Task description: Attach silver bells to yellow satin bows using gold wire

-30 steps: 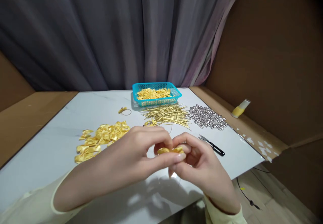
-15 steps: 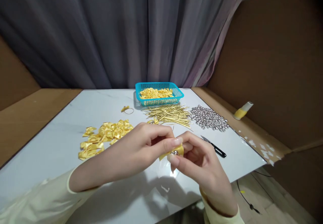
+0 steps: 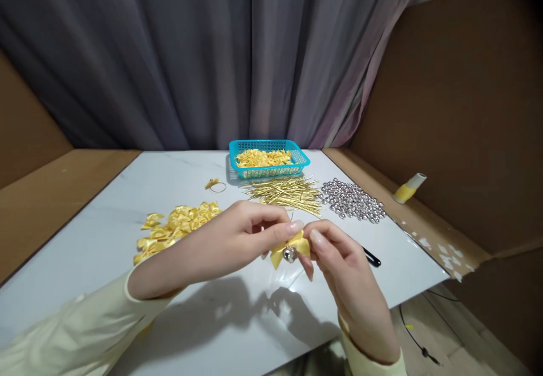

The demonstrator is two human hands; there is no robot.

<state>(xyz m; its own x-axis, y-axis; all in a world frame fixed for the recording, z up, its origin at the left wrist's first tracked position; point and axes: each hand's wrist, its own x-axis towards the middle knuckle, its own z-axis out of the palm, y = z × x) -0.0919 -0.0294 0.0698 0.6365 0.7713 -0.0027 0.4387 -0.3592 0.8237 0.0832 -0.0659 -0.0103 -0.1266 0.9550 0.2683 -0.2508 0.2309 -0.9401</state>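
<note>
Between my hands, above the white table, is a yellow ribbon bow (image 3: 302, 245) with a round silver bell (image 3: 289, 254) at its middle, facing me. My left hand (image 3: 244, 234) pinches the bow from its upper left side, thumb on top. At the bow's right loop, my right hand (image 3: 348, 268) has thumb and index finger closed on the edge. A thin wire end pokes up just behind the left fingertips. Below my left forearm's far side lies a heap of yellow bows (image 3: 182, 223), partly covered by that arm.
A blue basket (image 3: 271, 173) with yellow ribbon pieces stands at the back. Before it lie gold wire ties (image 3: 284, 192) and, to the right, small silver bells (image 3: 352, 199). A bow with a wire loop (image 3: 212, 184) lies left. Black snips (image 3: 372, 257) sit partly behind my right hand.
My right thumb has moved off the bell up to the bow's right edge. The bell and the spread bow now show more fully. My left hand keeps its pinch.
</note>
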